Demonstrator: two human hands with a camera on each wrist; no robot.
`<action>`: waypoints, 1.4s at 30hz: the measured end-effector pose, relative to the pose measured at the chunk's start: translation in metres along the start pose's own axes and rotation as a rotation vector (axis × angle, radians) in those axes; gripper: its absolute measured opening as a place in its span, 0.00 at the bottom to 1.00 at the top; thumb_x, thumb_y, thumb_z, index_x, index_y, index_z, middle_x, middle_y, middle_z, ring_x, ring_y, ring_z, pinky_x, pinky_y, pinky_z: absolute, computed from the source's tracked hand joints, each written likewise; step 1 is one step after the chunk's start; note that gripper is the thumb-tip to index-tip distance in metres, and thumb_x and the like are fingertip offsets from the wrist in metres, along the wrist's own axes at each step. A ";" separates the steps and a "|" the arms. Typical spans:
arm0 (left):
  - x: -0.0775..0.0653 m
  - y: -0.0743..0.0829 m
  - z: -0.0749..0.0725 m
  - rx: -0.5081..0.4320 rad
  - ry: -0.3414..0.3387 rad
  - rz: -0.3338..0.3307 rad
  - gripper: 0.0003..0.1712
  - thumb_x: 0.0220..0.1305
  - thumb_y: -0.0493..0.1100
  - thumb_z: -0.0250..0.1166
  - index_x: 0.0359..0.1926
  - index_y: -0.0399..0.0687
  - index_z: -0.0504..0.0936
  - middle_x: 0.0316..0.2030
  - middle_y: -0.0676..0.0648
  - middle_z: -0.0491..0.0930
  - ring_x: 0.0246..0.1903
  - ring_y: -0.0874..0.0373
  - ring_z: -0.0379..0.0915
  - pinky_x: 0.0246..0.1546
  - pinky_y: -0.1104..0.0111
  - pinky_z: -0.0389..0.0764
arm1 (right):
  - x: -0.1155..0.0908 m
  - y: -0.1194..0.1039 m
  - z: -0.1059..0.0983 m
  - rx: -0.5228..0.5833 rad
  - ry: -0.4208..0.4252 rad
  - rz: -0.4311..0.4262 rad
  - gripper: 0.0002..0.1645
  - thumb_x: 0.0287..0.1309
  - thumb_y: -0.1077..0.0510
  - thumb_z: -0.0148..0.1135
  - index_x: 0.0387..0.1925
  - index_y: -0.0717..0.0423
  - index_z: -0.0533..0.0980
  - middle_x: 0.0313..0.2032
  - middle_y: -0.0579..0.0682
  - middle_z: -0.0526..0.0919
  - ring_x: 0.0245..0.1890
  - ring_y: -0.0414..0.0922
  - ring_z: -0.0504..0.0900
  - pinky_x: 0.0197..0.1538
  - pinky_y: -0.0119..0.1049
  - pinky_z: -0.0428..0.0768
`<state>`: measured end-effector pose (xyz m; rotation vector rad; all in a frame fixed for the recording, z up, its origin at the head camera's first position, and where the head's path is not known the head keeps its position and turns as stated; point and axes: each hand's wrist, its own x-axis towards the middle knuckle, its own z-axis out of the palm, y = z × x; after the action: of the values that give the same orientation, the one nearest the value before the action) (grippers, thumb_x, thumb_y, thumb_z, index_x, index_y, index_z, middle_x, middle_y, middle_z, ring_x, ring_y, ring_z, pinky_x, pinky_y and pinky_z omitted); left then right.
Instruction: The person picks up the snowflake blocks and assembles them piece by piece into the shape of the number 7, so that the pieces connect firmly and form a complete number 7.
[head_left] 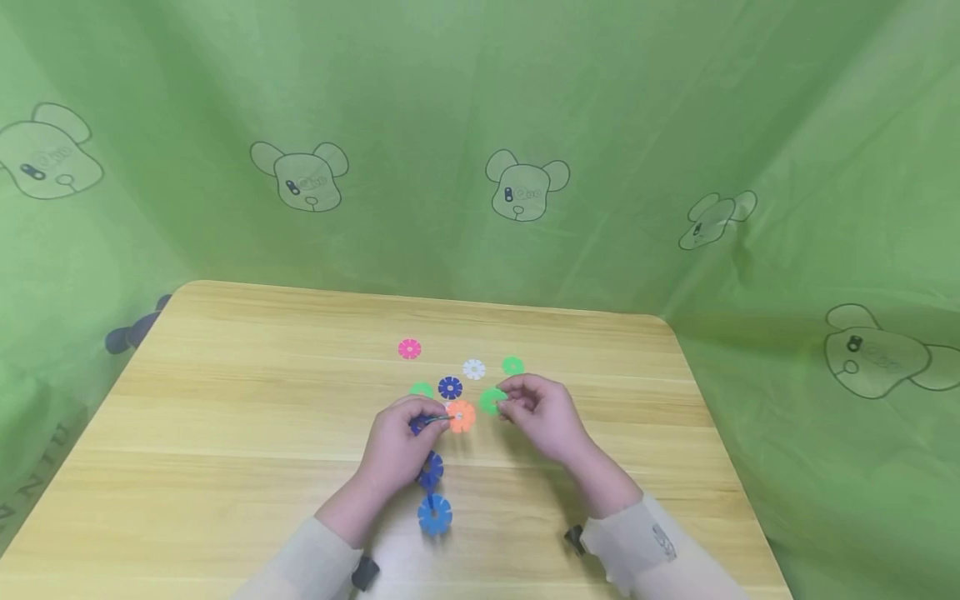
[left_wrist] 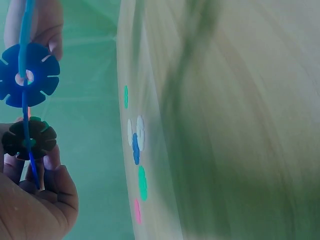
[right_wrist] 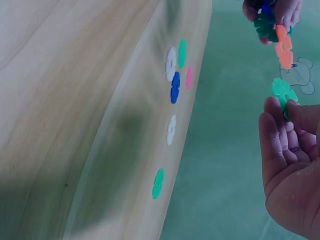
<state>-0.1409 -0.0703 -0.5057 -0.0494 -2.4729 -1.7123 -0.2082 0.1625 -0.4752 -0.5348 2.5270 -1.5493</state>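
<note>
My left hand grips a chain of slotted, flower-shaped plastic discs joined edge to edge. An orange disc sits at the chain's right end, and a light blue disc hangs at the near end below a darker blue disc. In the left wrist view a dark disc shows at the fingers, partly hidden. Between thumb and fingers, my right hand pinches a bright green disc. This disc is a short gap to the right of the orange one, as the right wrist view also shows.
Loose discs lie flat on the wooden table beyond the hands: a pink disc, a white disc, a dark blue disc and green discs, one green disc at the right. Green curtain hangs around the table.
</note>
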 end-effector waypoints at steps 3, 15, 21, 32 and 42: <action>0.000 0.000 0.000 -0.006 0.002 -0.001 0.05 0.66 0.36 0.74 0.41 0.49 0.89 0.45 0.52 0.88 0.51 0.52 0.83 0.59 0.54 0.83 | -0.003 -0.004 0.000 -0.004 -0.003 -0.005 0.15 0.61 0.74 0.69 0.49 0.66 0.83 0.38 0.55 0.88 0.35 0.48 0.89 0.41 0.35 0.90; 0.000 -0.001 0.001 -0.003 -0.006 -0.007 0.05 0.66 0.37 0.74 0.41 0.49 0.89 0.46 0.52 0.88 0.52 0.51 0.83 0.61 0.53 0.82 | -0.008 -0.006 0.002 0.004 -0.019 -0.051 0.12 0.61 0.74 0.71 0.46 0.64 0.85 0.39 0.56 0.89 0.36 0.48 0.90 0.41 0.37 0.90; 0.000 0.000 0.002 -0.006 -0.026 -0.016 0.04 0.67 0.38 0.73 0.41 0.50 0.89 0.46 0.52 0.87 0.51 0.52 0.83 0.58 0.54 0.84 | -0.009 -0.005 0.004 -0.008 -0.019 -0.093 0.12 0.59 0.73 0.72 0.44 0.63 0.85 0.38 0.55 0.90 0.35 0.47 0.89 0.40 0.35 0.90; 0.000 0.003 0.001 -0.030 -0.063 -0.083 0.02 0.69 0.40 0.73 0.41 0.49 0.90 0.47 0.50 0.89 0.34 0.61 0.81 0.39 0.66 0.85 | -0.010 -0.004 0.004 0.023 -0.043 -0.128 0.10 0.59 0.75 0.71 0.42 0.64 0.86 0.39 0.57 0.90 0.36 0.48 0.90 0.41 0.35 0.90; -0.002 0.006 -0.002 -0.134 -0.104 -0.158 0.02 0.72 0.39 0.70 0.41 0.46 0.88 0.50 0.45 0.88 0.12 0.64 0.70 0.13 0.71 0.78 | -0.013 -0.007 0.005 0.016 -0.048 -0.121 0.07 0.59 0.74 0.72 0.39 0.63 0.86 0.37 0.56 0.90 0.34 0.45 0.89 0.39 0.34 0.89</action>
<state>-0.1380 -0.0702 -0.4995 0.0455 -2.4906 -1.9862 -0.1930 0.1604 -0.4726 -0.7255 2.4869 -1.5743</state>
